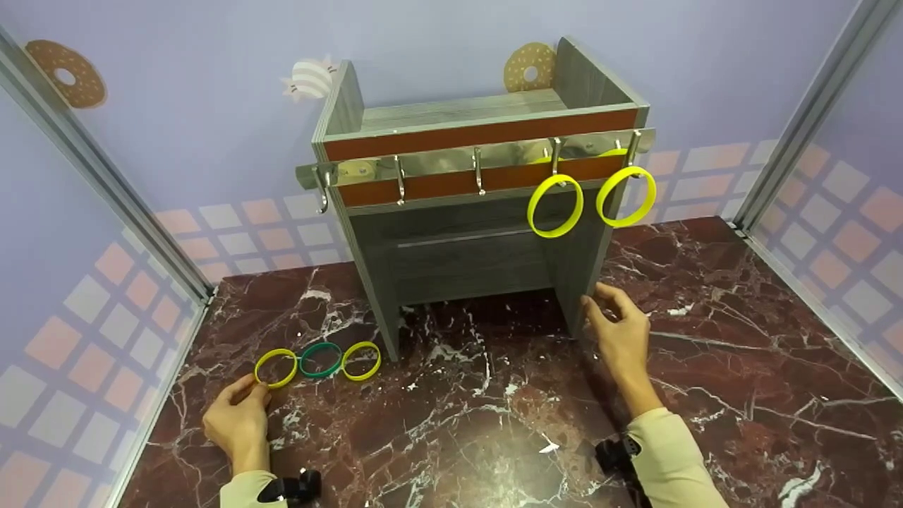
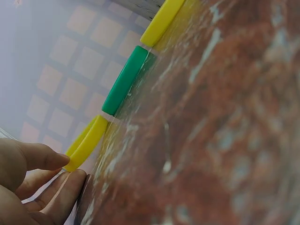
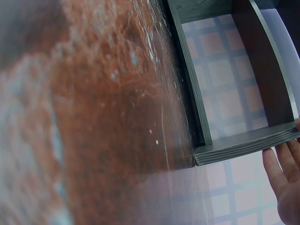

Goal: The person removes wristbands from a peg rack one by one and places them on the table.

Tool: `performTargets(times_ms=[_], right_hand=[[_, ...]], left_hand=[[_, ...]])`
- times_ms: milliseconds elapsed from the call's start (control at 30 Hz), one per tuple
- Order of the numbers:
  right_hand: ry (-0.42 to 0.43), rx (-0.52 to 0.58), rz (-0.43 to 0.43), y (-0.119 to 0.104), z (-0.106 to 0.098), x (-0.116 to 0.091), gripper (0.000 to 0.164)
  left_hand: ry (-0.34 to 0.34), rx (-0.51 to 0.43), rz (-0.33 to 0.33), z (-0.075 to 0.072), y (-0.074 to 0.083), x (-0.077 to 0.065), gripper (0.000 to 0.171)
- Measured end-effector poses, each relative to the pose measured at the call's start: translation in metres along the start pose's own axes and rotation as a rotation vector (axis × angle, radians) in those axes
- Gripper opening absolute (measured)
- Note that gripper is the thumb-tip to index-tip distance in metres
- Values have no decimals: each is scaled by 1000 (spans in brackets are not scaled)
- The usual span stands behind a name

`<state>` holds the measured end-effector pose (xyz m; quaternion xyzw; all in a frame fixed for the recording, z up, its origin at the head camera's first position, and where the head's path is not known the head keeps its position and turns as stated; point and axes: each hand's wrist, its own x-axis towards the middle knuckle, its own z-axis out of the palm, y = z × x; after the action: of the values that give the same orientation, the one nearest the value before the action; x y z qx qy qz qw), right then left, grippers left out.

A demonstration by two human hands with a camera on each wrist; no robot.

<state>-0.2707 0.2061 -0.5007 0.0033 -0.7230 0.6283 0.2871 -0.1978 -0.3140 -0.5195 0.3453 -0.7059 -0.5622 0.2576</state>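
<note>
Three rings lie in a row on the marble-patterned table: a left yellow ring (image 1: pixel 257 367), a green ring (image 1: pixel 302 365) and another yellow ring (image 1: pixel 378 367). My left hand (image 1: pixel 240 416) pinches the near left edge of the left yellow ring, thumb and fingertips on its band (image 2: pixel 89 143). At the right, my right hand (image 1: pixel 624 335) holds the front edge of the grey shelf's side panel (image 1: pixel 589 271), low down. In the right wrist view, fingers (image 3: pixel 275 171) touch the panel's outer face. Only a bit of the thumb shows there, at the image edge.
A metal hook rail (image 1: pixel 451 161) runs across the shelf's front. A yellow ring (image 1: pixel 580 204) hangs on the second hook from the right, and another yellow ring (image 1: pixel 653 201) on the rightmost hook. Patterned wall panels (image 1: pixel 92 296) enclose the table (image 1: pixel 458 451).
</note>
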Motion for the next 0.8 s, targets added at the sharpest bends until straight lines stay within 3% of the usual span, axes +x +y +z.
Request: performTargets(times_ms=[433, 800], right_hand=[[29, -24, -2, 1, 2, 2, 26], [19, -3, -4, 1, 2, 0, 26]], left_hand=[[40, 4, 11, 1, 11, -2, 30], [19, -25, 148, 14, 36, -22, 31]])
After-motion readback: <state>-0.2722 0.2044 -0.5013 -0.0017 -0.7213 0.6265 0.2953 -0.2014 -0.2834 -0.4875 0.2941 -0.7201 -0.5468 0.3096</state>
